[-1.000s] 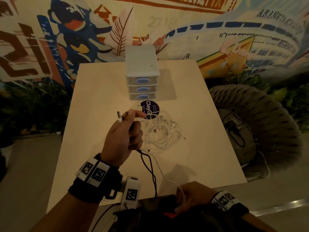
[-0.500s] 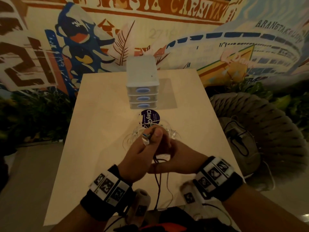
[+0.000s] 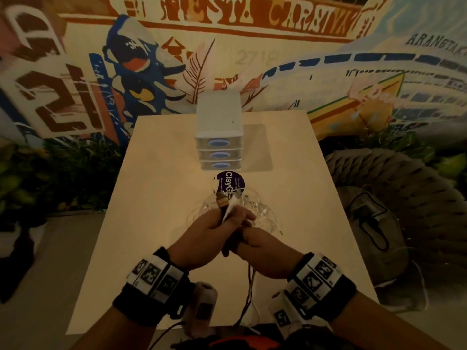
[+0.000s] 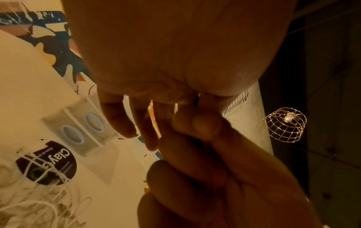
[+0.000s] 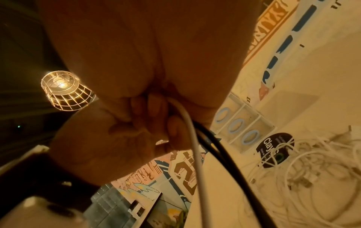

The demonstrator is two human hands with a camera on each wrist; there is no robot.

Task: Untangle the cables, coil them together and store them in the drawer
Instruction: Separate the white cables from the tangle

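Both hands meet above the middle of the table [image 3: 156,198]. My left hand [image 3: 226,221] grips the plug ends of a black cable and a white cable [image 3: 225,204], which stick up out of its fist. Just below it my right hand [image 3: 243,245] is curled round the same two cables; in the right wrist view the white cable [image 5: 195,154] and the black cable [image 5: 226,160] run out of its grip. They hang down [image 3: 250,291] toward the table's front edge. A tangled pile of white cables [image 3: 264,210] lies beyond the hands. The white three-drawer unit [image 3: 218,142] stands behind, all drawers closed.
A round dark sticker [image 3: 233,179] lies between the drawer unit and the pile. To the right of the table sits a grey woven seat with a bag [image 3: 371,223] on it. A painted wall and plants stand behind. A wire-cage lamp [image 5: 64,91] hangs overhead.
My right hand has come up from the table's front edge to join the left and taken hold of the cables. The left hand has shifted right, toward the centre, with the plug ends now upright.
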